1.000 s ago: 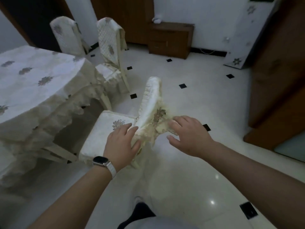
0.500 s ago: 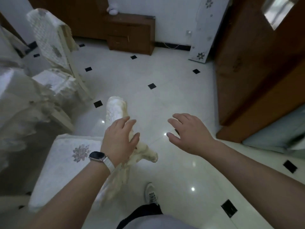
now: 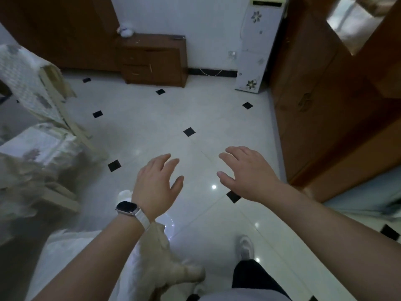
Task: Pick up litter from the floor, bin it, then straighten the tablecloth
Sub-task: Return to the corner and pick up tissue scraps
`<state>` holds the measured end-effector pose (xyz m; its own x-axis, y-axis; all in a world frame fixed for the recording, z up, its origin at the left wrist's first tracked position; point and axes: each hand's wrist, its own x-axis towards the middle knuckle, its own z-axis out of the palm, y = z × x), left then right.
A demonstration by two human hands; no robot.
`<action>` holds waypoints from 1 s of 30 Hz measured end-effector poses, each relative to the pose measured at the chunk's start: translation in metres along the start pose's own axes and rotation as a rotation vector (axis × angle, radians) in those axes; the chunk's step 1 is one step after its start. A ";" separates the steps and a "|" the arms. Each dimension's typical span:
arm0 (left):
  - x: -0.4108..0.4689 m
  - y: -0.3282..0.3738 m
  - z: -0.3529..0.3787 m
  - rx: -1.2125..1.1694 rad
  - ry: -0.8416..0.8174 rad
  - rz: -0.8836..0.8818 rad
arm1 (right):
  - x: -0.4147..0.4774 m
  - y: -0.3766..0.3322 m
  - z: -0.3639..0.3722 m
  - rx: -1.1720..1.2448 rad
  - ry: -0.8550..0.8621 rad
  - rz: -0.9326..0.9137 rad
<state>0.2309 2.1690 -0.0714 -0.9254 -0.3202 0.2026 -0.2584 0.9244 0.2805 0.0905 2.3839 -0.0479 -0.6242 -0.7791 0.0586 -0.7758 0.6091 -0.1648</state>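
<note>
Both hands are held over the floor, palms down, gripping nothing.

- The left hand is at 7 o'clock from the view centre. Its fingers are straight and slightly spread. A watch on a white strap sits on its wrist.
- The right hand is at 4 o'clock. Its fingers are relaxed and spread.
- The hands are apart, with bare tile between them.

The floor is glossy white tile with small black diamond insets.

The tablecloth shows as blurred cream fringed fabric at the 9 o'clock edge. The blur hides how it lies.

A far chair in a quilted cream cover stands at 10 o'clock. A near chair, also covered, lies at 6 to 7 o'clock beneath the left forearm. Contact between them cannot be told.

A white shoe rests on the floor at 5 o'clock.

A brown cabinet stands against the wall at 11 o'clock. A white flower-printed unit stands at 1 o'clock, just beside a wooden door at 3 o'clock.
</note>
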 end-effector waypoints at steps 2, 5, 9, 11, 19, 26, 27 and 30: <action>0.026 0.000 0.009 0.008 0.000 -0.013 | 0.024 0.019 0.005 0.006 0.005 -0.015; 0.072 0.004 0.021 0.027 0.010 -0.046 | 0.069 0.054 0.009 0.018 0.014 -0.044; 0.139 0.019 0.031 0.052 0.013 -0.126 | 0.131 0.103 0.005 0.073 -0.007 -0.079; 0.174 0.027 0.033 0.065 0.012 -0.143 | 0.161 0.127 -0.003 0.085 0.009 -0.107; 0.270 0.035 0.033 0.130 0.068 -0.251 | 0.274 0.188 -0.026 0.080 0.004 -0.246; 0.328 -0.016 0.035 0.160 0.070 -0.342 | 0.373 0.184 -0.014 0.068 -0.034 -0.329; 0.337 -0.028 0.036 0.166 0.066 -0.347 | 0.388 0.182 -0.012 0.065 -0.034 -0.334; 0.368 -0.069 0.041 0.171 0.070 -0.336 | 0.438 0.173 -0.005 0.051 -0.025 -0.346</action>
<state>-0.1034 1.9955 -0.0549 -0.7619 -0.6188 0.1910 -0.5917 0.7851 0.1831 -0.3175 2.1489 -0.0455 -0.3217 -0.9420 0.0956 -0.9351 0.3003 -0.1882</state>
